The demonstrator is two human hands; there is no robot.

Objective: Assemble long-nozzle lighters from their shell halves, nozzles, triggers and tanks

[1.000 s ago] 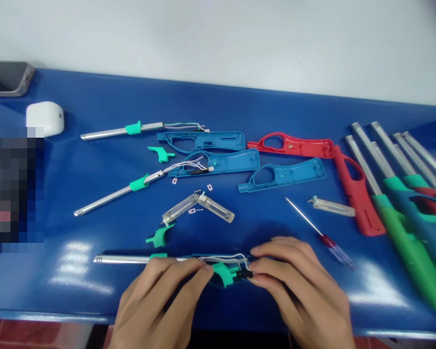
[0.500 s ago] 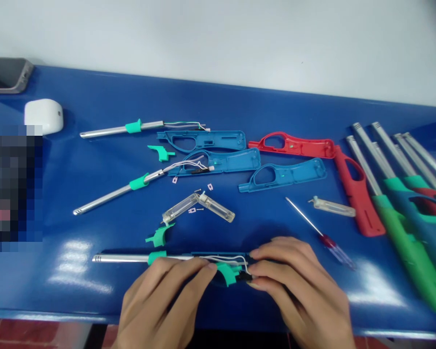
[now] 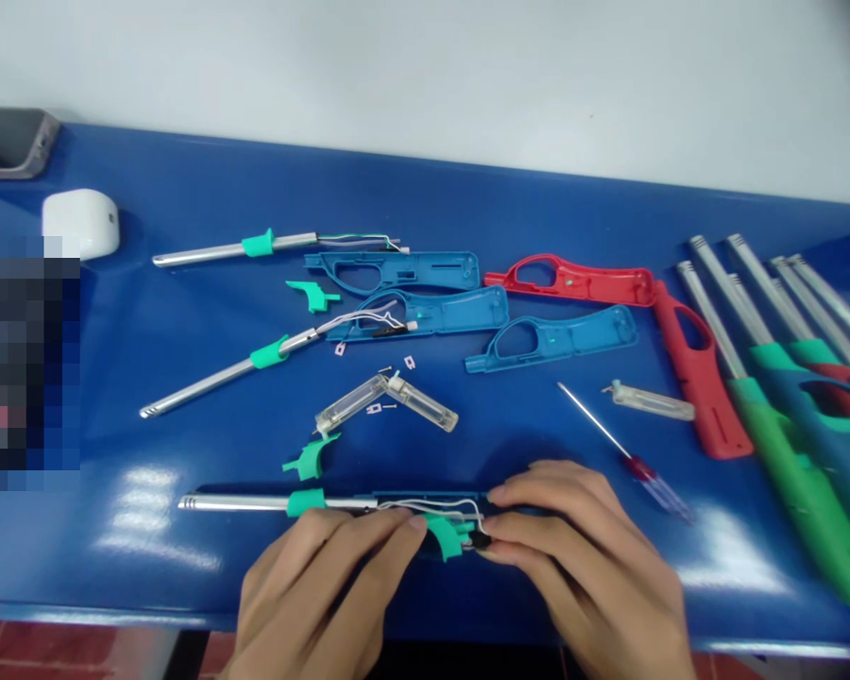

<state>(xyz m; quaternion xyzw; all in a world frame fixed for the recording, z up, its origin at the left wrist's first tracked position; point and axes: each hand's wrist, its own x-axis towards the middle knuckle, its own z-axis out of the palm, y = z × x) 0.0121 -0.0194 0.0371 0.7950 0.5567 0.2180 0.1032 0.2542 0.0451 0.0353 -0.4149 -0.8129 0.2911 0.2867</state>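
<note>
Near the front edge of the blue table (image 3: 184,189) lies a half-open lighter: a metal tube (image 3: 233,503) with a teal collar, white wires, a teal trigger (image 3: 443,535) and a blue shell half under my fingers. My left hand (image 3: 318,595) presses its fingertips on the shell just left of the teal trigger. From the right, my right hand (image 3: 581,557) pinches a small black part by the trigger. Both hands have their fingers closed on the lighter.
Further back lie two more metal tubes with wires, several blue shell halves (image 3: 552,340), red shell halves (image 3: 694,368), clear fuel tanks (image 3: 386,401), loose teal triggers and a red-handled screwdriver (image 3: 627,453). Whole lighters (image 3: 786,406) lie at the right; a white object (image 3: 81,222) and phone (image 3: 7,142) sit far left.
My left hand has slid slightly right along the lighter towards the teal trigger. My right hand stays pinched by the trigger. The lighter has hardly moved.
</note>
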